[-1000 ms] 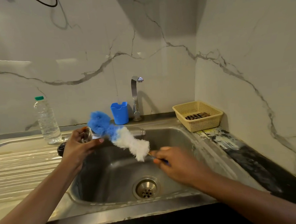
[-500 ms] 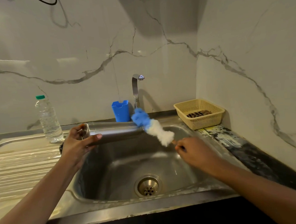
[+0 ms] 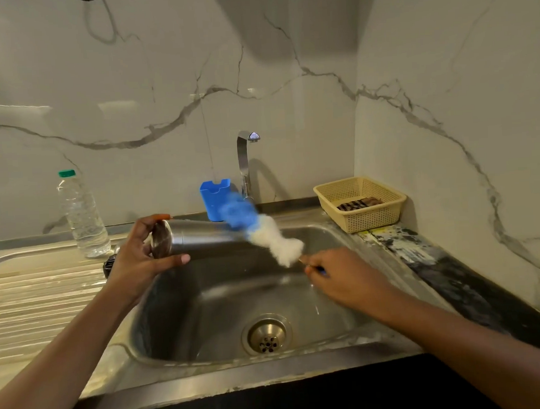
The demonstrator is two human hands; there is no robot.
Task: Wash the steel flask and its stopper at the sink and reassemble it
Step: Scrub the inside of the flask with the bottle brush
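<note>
I held the flask (image 3: 201, 239) level above the sink (image 3: 180, 306), I think so that drips would fall into the basin. My left hand (image 3: 137, 261) gripped its base end, with the fingers curled over the top and the thumb under. My right hand (image 3: 338, 275) pinched the thin handle of the brush (image 3: 257, 227), fingers closed round it. The brush head was blurred and lay across the far end of the flask. Whether it touched, I could not tell. I saw no water from the tap (image 3: 244, 162). A dark piece (image 3: 109, 266) by my left wrist was perhaps the stopper.
</note>
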